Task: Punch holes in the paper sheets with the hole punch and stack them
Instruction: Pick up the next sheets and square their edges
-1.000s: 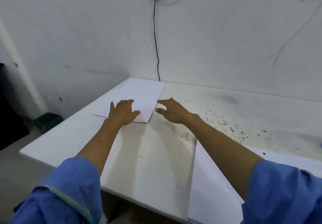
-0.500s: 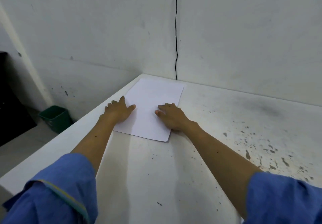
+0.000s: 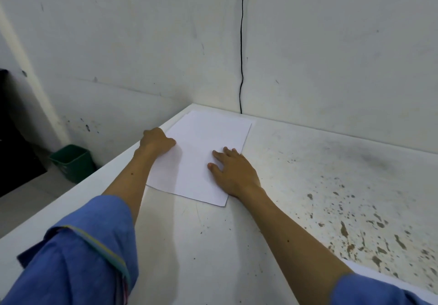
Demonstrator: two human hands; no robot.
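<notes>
Two hands lie on the paper sheets (image 3: 203,153), a white stack lying flat at the far left corner of the tabletop (image 3: 308,176), close to where the two walls meet; a lower sheet peeks out along the stack's far edge. Left hand (image 3: 156,141) sits at the stack's left edge with its fingers (image 3: 169,143) curled under in a loose fist, knuckles on the paper (whether they pinch the edge I cannot tell); right hand (image 3: 233,173) lies flat on the near right part of the stack, fingers (image 3: 219,156) straight and slightly spread, palm down. Both forearms come out of rolled blue sleeves (image 3: 83,252); dark stains (image 3: 369,226) speckle the right side of the tabletop; a black cable (image 3: 241,43) runs down the far wall to the tabletop's back edge; a green bin (image 3: 72,162) stands on the floor at the left.
</notes>
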